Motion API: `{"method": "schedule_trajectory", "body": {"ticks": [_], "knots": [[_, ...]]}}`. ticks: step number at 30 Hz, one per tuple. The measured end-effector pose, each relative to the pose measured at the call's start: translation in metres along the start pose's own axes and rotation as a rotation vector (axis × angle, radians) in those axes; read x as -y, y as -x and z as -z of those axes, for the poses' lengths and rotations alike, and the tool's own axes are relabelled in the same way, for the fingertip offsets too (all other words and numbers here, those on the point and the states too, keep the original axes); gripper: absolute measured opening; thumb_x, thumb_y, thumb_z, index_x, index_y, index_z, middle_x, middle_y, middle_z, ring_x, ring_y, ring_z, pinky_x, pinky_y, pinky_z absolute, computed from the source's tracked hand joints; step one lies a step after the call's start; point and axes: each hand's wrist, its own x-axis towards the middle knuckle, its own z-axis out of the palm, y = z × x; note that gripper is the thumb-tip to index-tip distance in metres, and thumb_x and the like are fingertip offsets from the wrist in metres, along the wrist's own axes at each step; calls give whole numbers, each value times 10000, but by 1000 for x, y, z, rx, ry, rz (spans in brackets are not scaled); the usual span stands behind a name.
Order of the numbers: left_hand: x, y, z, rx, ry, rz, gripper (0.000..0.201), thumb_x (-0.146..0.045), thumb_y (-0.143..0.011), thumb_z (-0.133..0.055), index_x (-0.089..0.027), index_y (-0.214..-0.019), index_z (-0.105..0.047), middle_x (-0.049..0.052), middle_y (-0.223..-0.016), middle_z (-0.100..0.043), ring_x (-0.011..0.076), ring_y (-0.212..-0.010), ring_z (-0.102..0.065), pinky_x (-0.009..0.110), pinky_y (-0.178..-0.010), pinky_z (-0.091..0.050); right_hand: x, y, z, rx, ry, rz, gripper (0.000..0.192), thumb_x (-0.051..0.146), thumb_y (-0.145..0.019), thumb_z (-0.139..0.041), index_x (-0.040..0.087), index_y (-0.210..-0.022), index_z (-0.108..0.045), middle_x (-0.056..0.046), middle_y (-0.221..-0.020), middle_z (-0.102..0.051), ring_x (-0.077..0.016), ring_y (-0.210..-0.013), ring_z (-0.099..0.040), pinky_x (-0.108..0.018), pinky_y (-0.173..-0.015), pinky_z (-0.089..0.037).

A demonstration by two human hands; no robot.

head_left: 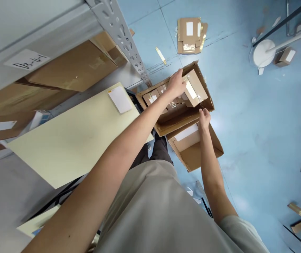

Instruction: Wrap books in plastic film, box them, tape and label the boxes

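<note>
Small cardboard box — a plain brown carton with a white label and a strip of glossy clear tape — sits tilted at the upper right corner of a large open carton, just above the centre of the frame. The person's left hand clasps the small box from its left side, fingers curled over the top edge. The right hand rests on the large carton's near rim, fingertips pressed to the corrugated flap; whether it pinches the flap or merely touches it cannot be told.

Inside the large carton lie more small labelled boxes, packed side by side along the left wall. Just below it, partly tucked under, a second open carton holds one flat box with a white label.

A pale yellow, smooth-faced tabletop fills the centre left, with a white sheet of paper on its far corner. Grey perforated steel shelving crosses the upper left, long flat brown cartons stacked beneath it. On the glossy blue floor, a flattened, taped cardboard piece lies at top centre — well apart from the hands — and a round white base stands at upper right.
</note>
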Motion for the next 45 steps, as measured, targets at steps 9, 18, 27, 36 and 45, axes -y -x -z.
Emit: {"method": "schedule_trajectory", "body": {"ticks": [9, 18, 27, 36, 45], "knots": [[-4, 174, 61, -128, 4, 330, 547, -164, -1008, -700, -141, -1554, -725, 199, -1708, -663, 382, -1644, -590, 574, -1436, -401, 31, 53, -37, 53, -22, -258, 603, 508, -924, -747, 79, -1347, -760, -293, -1554, -747, -371, -1477, -710, -573, -1347, -499], [-19, 357, 134, -458, 376, 320, 579, -556, -995, -767, -160, -1418, -780, 217, -1484, -813, 370, -1461, -755, 564, -1319, -544, 114, 108, -116, 544, 24, 56, 742, 765, -854, -791, 148, -1263, -839, -253, -1455, -815, -414, -1437, -738, -599, -1307, -529], [-34, 535, 203, -1005, 656, 294, 715, -731, -910, -857, -133, -1301, -834, 227, -1291, -877, 408, -1280, -849, 617, -1256, -600, 248, 255, -215, 989, -38, 405, 567, 702, -948, -814, 242, -1276, -853, -152, -1447, -840, -367, -1418, -750, -595, -1301, -526], [-1, 748, 224, -1535, 776, 156, 733, -761, -905, -820, -153, -1314, -836, 225, -1421, -837, 421, -1310, -832, 637, -1227, -606, 289, 493, -312, 1448, 70, 533, 470, 655, -970, -858, 291, -1269, -850, -112, -1455, -844, -342, -1411, -767, -582, -1307, -535], [28, 919, 212, -1959, 862, 187, 579, -598, -924, -818, -171, -1314, -846, 194, -1432, -841, 413, -1326, -824, 637, -1253, -597, 253, 678, -402, 1811, 305, 500, 548, 742, -939, -870, 305, -1268, -845, -105, -1470, -837, -335, -1422, -760, -567, -1322, -529]]}}
